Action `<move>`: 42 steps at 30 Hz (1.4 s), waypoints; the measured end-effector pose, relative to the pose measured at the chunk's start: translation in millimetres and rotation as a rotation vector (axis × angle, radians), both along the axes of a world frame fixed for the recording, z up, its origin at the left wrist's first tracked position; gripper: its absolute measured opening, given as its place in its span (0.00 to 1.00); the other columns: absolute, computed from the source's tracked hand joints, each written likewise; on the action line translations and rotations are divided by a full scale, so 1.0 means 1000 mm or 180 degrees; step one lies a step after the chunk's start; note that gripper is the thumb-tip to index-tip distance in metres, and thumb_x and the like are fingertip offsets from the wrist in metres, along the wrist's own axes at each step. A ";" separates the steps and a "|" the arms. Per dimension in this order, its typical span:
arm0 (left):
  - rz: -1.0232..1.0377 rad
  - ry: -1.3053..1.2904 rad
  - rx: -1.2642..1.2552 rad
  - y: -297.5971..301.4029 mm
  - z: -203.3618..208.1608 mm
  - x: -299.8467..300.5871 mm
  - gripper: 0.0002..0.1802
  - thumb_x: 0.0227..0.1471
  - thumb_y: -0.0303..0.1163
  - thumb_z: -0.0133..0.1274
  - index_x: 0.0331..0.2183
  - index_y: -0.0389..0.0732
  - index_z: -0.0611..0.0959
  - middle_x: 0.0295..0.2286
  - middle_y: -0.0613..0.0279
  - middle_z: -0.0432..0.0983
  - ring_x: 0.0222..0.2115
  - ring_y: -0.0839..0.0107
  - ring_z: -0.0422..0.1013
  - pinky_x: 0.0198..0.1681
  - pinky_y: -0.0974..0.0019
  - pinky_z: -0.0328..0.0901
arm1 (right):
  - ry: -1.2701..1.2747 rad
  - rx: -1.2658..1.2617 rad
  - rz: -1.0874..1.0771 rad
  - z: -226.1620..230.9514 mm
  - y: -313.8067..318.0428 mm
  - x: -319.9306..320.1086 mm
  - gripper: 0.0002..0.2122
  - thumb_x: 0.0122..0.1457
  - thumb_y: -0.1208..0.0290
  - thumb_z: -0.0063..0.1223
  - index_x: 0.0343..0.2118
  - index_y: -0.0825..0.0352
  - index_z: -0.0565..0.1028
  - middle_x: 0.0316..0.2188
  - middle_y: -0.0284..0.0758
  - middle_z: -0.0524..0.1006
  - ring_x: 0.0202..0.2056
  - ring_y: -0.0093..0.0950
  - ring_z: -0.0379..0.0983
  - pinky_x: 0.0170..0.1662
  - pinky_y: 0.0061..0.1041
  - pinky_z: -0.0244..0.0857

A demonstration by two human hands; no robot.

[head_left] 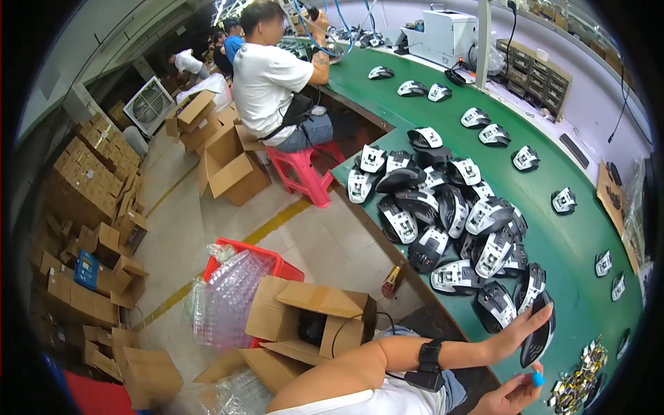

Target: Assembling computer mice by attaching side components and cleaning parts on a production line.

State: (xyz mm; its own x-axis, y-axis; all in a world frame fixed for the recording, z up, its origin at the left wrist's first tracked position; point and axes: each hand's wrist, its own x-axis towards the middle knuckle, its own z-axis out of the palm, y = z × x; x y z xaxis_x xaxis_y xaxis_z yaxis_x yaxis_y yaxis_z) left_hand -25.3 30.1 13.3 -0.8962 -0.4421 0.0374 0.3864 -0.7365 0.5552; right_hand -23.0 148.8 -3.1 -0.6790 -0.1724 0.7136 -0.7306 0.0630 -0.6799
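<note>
Nearest the camera, my left arm (346,370) is extending from the lower edge, and a black wrist strap (429,355) is sitting just behind the hand. My left hand (508,340) is gripping a black mouse (539,339), its fingers reaching over the upper part; the mouse is standing tilted, nearly on end, above the counter (415,117). My right hand (508,398) is bending its fingers just below the mouse's lower end, with a small blue item (538,378) showing at the fingertips; whether it is pinching that item or touching the mouse, I am unable to tell.

Directly right of my right hand, a heap of small metal-and-yellow parts (584,363) is lying on the counter. Ahead of my left hand, a large pile of black-and-silver mice (490,216) is resting in overlapping layers, its near edge lying just beside the held mouse. Farther ahead and to the right of that hand, single mice (526,159) are lying spaced apart in a curving line.

Left of my left hand, an opened cardboard box (325,299) is standing near a red crate (290,271). Well ahead of both hands, a co-worker (273,90) is sitting on a pink stool (311,176).
</note>
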 end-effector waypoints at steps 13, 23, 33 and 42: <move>-0.0582 -0.0433 0.0086 -0.010 0.003 0.004 0.30 0.54 0.64 0.42 0.37 0.45 0.74 0.27 0.73 0.68 0.24 0.85 0.64 0.25 0.79 0.58 | -0.0155 0.1072 0.0141 -0.012 0.024 -0.015 0.15 0.56 0.77 0.51 0.44 0.78 0.65 0.38 0.47 0.73 0.37 0.35 0.73 0.42 0.32 0.68; -0.0884 -0.0094 0.0597 -0.017 0.019 0.010 0.29 0.53 0.65 0.43 0.29 0.47 0.77 0.22 0.76 0.71 0.21 0.86 0.65 0.24 0.80 0.58 | -0.0267 0.0368 0.0535 -0.009 0.004 -0.021 0.17 0.58 0.78 0.50 0.48 0.76 0.62 0.42 0.50 0.71 0.41 0.38 0.72 0.46 0.32 0.66; -0.0613 -0.0040 0.0243 -0.012 -0.002 -0.020 0.31 0.54 0.62 0.44 0.47 0.48 0.69 0.30 0.78 0.65 0.29 0.89 0.62 0.30 0.81 0.57 | -0.0710 -0.0327 0.0871 0.010 0.025 -0.042 0.14 0.56 0.77 0.52 0.43 0.75 0.67 0.40 0.48 0.73 0.40 0.37 0.71 0.46 0.33 0.66; -0.0239 0.0018 -0.0023 0.000 -0.007 -0.015 0.28 0.58 0.54 0.44 0.49 0.41 0.66 0.35 0.71 0.63 0.37 0.82 0.60 0.41 0.77 0.57 | -0.0112 0.0920 0.0946 0.029 0.023 -0.026 0.13 0.56 0.75 0.53 0.41 0.77 0.68 0.39 0.49 0.73 0.40 0.38 0.72 0.46 0.36 0.66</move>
State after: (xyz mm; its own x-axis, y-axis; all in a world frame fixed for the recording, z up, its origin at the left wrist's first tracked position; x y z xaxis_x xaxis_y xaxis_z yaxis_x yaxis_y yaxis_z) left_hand -40.7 30.0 5.9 -0.9266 -0.3733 0.0455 0.3334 -0.7594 0.5587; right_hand -49.3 172.0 25.6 -0.5925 -0.5545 0.5844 -0.7224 0.0448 -0.6900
